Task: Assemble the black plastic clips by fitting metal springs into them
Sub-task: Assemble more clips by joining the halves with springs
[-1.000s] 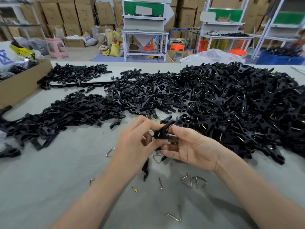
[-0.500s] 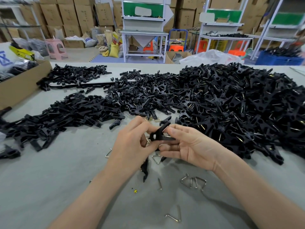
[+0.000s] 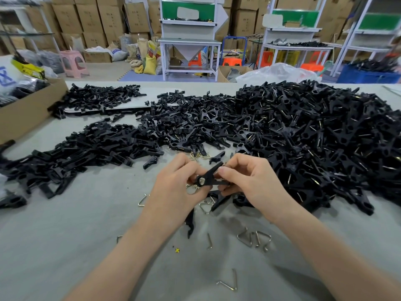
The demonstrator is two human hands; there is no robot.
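A cardboard box (image 3: 26, 111) sat at the grey counter's (image 3: 65, 246) left edge. Beyond stood a pink stool (image 3: 73, 63), stacked brown cartons (image 3: 91, 18), a white workstation (image 3: 188, 43), orange stools (image 3: 232, 61) and a blue crate (image 3: 366, 76).

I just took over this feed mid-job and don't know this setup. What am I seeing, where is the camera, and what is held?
There is no machine here: a person works with bare hands, and the one camera sits on their head, looking forward and down. The left hand and right hand both pinch one black clip above a grey table. A large heap of clips lies to the right, a flatter spread of black parts to the left, and loose metal springs near the wrists. Whether a spring sits in the held clip is unclear.
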